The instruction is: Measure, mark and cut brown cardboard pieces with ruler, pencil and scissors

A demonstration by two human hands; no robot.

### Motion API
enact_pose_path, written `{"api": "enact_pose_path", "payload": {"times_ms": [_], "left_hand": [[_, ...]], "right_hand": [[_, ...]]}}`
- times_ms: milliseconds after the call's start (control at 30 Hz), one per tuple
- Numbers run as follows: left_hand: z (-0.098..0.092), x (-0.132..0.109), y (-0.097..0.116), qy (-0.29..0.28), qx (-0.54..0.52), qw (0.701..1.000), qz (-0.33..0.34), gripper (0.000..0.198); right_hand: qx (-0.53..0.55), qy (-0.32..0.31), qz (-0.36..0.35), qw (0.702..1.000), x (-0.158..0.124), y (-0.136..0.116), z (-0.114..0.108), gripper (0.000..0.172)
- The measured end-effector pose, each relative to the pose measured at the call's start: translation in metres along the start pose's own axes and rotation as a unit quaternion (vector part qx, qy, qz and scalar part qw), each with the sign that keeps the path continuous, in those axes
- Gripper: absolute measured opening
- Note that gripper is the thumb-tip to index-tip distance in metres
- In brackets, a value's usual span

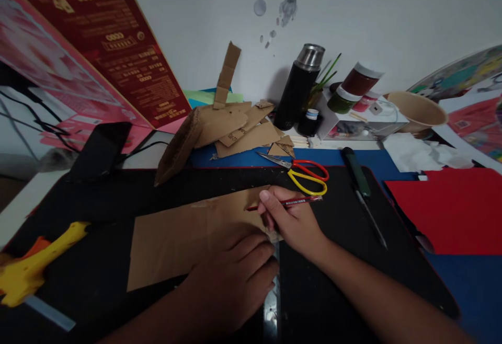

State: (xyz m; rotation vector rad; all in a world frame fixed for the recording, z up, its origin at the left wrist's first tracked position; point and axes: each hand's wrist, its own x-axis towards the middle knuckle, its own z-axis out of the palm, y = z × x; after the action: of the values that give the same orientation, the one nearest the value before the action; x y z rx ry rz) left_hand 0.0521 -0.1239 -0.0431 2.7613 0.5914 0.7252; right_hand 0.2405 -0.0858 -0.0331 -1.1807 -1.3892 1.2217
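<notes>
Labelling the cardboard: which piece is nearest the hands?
The long, flat cardboard piece on the black mat, under the pencil in the right hand; the other cardboard pieces lie or stand farther back, by the wall.

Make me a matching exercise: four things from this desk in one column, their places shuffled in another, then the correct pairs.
Things
1. Slim dark-red pencil
2. Yellow plastic glue gun
3. Black cylindrical flask with silver metal cap
4. Metal scissors with red and yellow loop handles

Places
A. Standing near the pale wall
B. In the right hand
C. Lying just in front of brown cardboard scraps
D. At the picture's left edge

Pairs: 1-B, 2-D, 3-A, 4-C
</notes>
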Motion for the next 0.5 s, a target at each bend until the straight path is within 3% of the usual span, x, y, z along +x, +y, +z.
{"api": "enact_pose_path", "payload": {"times_ms": [333, 500], "left_hand": [[-0.0008, 0.0003, 0.0003, 0.006, -0.005, 1.000, -0.003, 0.028], [0.0000, -0.0015, -0.0002, -0.018, -0.013, 1.000, -0.004, 0.023]], "right_hand": [[0.005, -0.006, -0.006, 1.000, 0.0006, 0.0005, -0.0003, 0.045], [0.008, -0.004, -0.008, 1.000, 0.0007, 0.0031, 0.0000, 0.044]]}}
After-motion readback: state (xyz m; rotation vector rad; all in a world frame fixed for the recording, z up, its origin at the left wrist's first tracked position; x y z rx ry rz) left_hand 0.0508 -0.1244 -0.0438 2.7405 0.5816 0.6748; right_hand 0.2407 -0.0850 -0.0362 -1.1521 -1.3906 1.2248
